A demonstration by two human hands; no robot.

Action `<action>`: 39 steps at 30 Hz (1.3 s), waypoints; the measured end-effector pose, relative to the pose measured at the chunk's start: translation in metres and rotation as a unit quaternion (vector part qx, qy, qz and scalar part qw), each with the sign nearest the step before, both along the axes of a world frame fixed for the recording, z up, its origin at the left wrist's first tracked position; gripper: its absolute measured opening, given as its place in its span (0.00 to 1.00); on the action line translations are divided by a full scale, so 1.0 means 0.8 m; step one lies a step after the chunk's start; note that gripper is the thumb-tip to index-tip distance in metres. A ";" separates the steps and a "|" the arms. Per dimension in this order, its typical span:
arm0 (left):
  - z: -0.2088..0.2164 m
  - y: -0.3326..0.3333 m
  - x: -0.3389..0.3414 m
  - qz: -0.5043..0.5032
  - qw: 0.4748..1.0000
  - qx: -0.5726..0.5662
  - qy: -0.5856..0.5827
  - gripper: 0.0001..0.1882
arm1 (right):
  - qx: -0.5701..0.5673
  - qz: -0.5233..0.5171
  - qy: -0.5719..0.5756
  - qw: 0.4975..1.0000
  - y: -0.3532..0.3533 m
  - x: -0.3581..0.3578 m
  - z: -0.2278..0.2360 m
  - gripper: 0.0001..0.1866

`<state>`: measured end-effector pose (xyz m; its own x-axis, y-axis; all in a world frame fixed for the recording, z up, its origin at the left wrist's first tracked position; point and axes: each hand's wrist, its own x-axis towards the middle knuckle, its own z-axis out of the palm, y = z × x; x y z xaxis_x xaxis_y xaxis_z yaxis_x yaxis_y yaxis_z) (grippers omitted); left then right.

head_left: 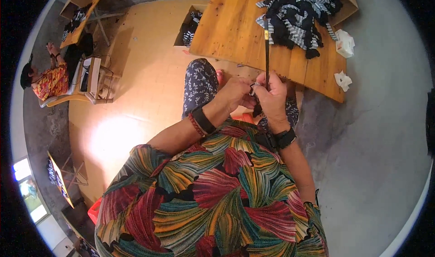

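Close together in front of my lap, both hands are closed at the near edge of the wooden table (253,28). My left hand (233,95) pinches a small black-and-white knitted piece (253,89), mostly hidden by the fingers. Fingers of my right hand (273,98) are closed on the same piece from the other side. A thin black rod with a gold band (267,53) rises from my right hand toward the table; its lower end is hidden there. Ahead lies a pile of black and grey-striped knitted pieces (297,19).
A cardboard box (346,5) stands behind the pile. Near the table's right end are a white tissue pack (345,44) and a crumpled tissue (343,81). Another open box (178,37) sits left of the table. Far left, a person (50,81) sits beside another table (86,19).
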<state>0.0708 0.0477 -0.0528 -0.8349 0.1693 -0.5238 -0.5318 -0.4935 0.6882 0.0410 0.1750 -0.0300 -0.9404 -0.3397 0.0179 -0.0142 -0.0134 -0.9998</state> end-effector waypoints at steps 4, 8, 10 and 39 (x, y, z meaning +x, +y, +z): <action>-0.005 0.008 -0.006 0.086 0.992 0.094 -0.007 0.08 | 0.067 -0.029 0.057 0.996 0.000 0.001 0.004 0.05; 0.000 0.004 -0.012 0.132 0.976 0.161 0.066 0.07 | 0.106 -0.053 0.036 0.992 0.001 0.000 0.005 0.04; -0.002 0.009 -0.014 0.158 0.972 0.159 0.069 0.07 | 0.111 -0.062 0.047 0.991 0.002 -0.002 -0.003 0.05; -0.012 0.001 -0.009 0.109 0.991 0.011 0.073 0.06 | -0.029 -0.036 -0.144 0.989 0.000 0.000 -0.027 0.07</action>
<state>0.0632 0.0489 -0.0625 -0.9198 -0.0130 -0.3923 -0.3064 -0.6007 0.7384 0.0410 0.1749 -0.0512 -0.9311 -0.2783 -0.2360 0.2673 -0.0797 -0.9603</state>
